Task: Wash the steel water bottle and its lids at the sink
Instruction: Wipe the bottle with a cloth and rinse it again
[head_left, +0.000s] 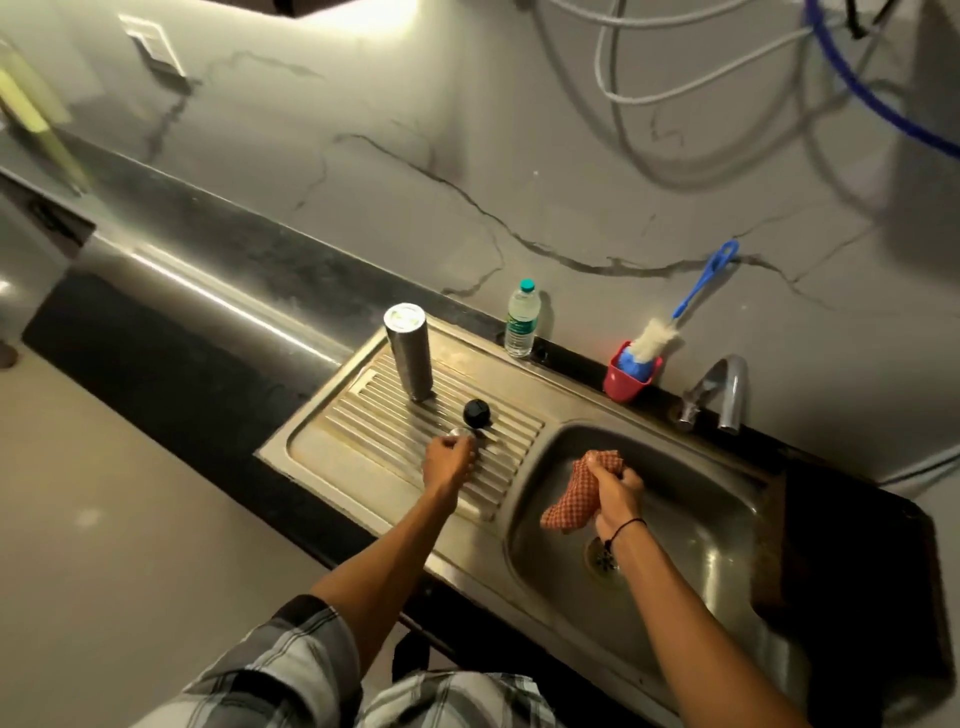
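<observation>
Standing upside down at the far left corner of the ribbed drainboard (363, 447), the steel bottle (409, 358) looks done. Next, I reckon, set the small steel lid (461, 432) down flat beside the black lid (476, 412). Left hand (448, 460) fingers pinch it; right hand (618, 491) fingers clutch the checked cloth (571, 499) over the basin.

Both arms reach forward and down, bare from the elbow, with checked sleeves bunched at the upper arms. The left hand (448, 460) is stretched out furthest, palm down, its fingertips (464, 441) curled round a small steel lid (460, 432). The right hand (615, 491) sits nearer the body, knuckles up, fist closed on an orange checked cloth (576, 493) — a dark thread band circles its wrist. The two hands are well apart.
</observation>
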